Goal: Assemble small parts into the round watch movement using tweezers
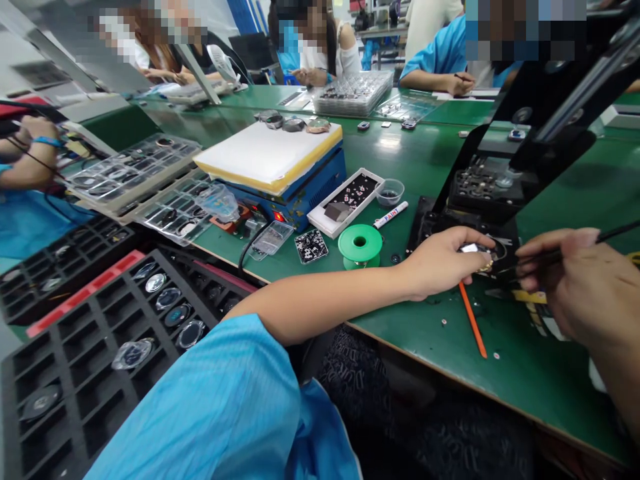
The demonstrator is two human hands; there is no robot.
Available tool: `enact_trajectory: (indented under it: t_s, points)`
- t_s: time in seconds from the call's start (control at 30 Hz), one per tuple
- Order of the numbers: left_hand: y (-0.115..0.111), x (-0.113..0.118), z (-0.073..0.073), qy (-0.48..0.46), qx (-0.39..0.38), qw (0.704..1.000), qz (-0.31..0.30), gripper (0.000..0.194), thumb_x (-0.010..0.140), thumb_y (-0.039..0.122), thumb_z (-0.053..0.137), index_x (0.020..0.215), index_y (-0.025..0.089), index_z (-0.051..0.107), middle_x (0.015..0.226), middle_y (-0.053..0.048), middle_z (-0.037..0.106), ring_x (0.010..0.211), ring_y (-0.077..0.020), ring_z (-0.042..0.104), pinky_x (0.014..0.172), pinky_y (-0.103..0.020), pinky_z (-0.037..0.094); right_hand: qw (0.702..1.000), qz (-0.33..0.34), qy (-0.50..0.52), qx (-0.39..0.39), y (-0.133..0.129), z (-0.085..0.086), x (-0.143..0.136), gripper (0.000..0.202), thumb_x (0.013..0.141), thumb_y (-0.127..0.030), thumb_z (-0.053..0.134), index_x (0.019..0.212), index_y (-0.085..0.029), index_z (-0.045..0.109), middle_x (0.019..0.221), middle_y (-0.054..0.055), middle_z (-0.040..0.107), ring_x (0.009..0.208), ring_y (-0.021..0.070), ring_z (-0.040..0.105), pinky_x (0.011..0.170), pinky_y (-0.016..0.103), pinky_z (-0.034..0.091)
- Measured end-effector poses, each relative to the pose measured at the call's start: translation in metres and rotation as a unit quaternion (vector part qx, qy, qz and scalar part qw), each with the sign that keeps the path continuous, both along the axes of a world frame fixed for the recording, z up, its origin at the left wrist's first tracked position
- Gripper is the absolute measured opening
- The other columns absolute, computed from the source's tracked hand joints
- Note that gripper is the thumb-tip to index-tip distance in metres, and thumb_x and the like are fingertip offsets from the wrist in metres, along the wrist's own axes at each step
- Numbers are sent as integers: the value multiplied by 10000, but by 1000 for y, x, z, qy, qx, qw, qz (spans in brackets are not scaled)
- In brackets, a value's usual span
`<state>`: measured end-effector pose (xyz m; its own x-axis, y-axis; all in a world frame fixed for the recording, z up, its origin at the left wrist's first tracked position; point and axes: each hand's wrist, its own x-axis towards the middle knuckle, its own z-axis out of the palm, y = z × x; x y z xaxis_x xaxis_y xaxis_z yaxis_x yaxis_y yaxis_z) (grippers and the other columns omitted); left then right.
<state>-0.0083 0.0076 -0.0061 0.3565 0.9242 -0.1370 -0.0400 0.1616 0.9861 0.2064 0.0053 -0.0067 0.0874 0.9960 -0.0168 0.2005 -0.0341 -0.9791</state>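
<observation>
At the right of the green bench, my left hand (450,260) pinches a small round watch-like part (473,249) at the base of a black fixture (483,193). My right hand (575,273), somewhat blurred, is closed around a thin dark tool (617,231), whose tip points left towards the part. An orange stick (472,320) lies on the bench just below my left hand. Yellow-handled pliers or tweezers (530,297) lie partly beneath my right hand. A green spool (360,245) stands left of my left hand, near a paint marker (391,215).
A blue heating box (320,183) with a white top stands mid-bench. Beside it are a white parts tray (320,217), a clear cup (390,192) and a small box of screws (311,247). Black compartment trays (95,333) fill the lower left. Several people sit around the bench.
</observation>
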Motion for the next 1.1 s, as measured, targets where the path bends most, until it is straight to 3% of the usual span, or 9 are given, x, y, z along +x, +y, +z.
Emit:
enact_trajectory:
  t_s: [0.13, 0.23, 0.37, 0.47, 0.67, 0.9, 1.1]
  points:
    - [1, 0, 2, -2, -5, 1000, 1, 174, 1021, 202, 765, 1184, 183, 707, 864, 65, 668, 608, -54, 578, 658, -246, 475, 996, -28, 83, 19, -1, 6, -8, 646, 825, -912, 833, 764, -270, 788, 650, 63, 638, 549, 205, 576, 493, 370, 426]
    - [0, -1, 3, -23, -1, 1000, 7, 211, 997, 186, 791, 1186, 175, 697, 851, 59, 663, 615, -65, 562, 648, -255, 454, 994, -28, 99, 41, -2, 9, -13, 684, 834, -923, 820, 811, -241, 774, 678, 54, 678, 536, 184, 617, 488, 333, 490]
    - [0, -4, 3, -34, 26, 999, 17, 259, 949, 168, 801, 1183, 176, 690, 804, 72, 623, 640, -78, 552, 672, -264, 431, 989, 13, 130, 76, -2, 12, -15, 616, 915, -845, 814, 964, -233, 764, 749, 34, 759, 550, 156, 673, 525, 291, 534]
    - [1, -4, -1, -68, 57, 996, 27, 327, 870, 133, 825, 1157, 177, 675, 940, 45, 685, 742, -81, 566, 775, -269, 469, 988, 39, 121, 83, -2, 14, -13, 541, 939, -793, 823, 985, -262, 730, 800, 4, 784, 609, 144, 722, 556, 268, 536]
    - [3, -5, -8, -99, 79, 992, 20, 458, 778, 219, 917, 1150, 189, 652, 1070, 1, 750, 969, -150, 672, 957, -333, 517, 989, 75, 84, 96, -5, 16, -16, 530, 788, -685, 1012, 904, -281, 690, 828, -23, 779, 711, 168, 782, 623, 288, 630]
    - [4, -4, -10, -99, 88, 991, 11, 477, 758, 273, 936, 1113, 202, 625, 1027, 8, 740, 922, -156, 689, 907, -338, 522, 987, 99, 68, 109, -6, 14, -15, 481, 812, -644, 1017, 919, -274, 728, 863, -21, 787, 774, 168, 801, 680, 289, 681]
    - [3, -5, -12, -81, 91, 992, 28, 431, 766, 214, 876, 1087, 213, 588, 973, 21, 706, 922, -164, 700, 872, -328, 511, 985, 112, 63, 117, -8, 10, -17, 427, 866, -612, 994, 950, -277, 744, 931, -15, 816, 847, 170, 823, 733, 292, 689]
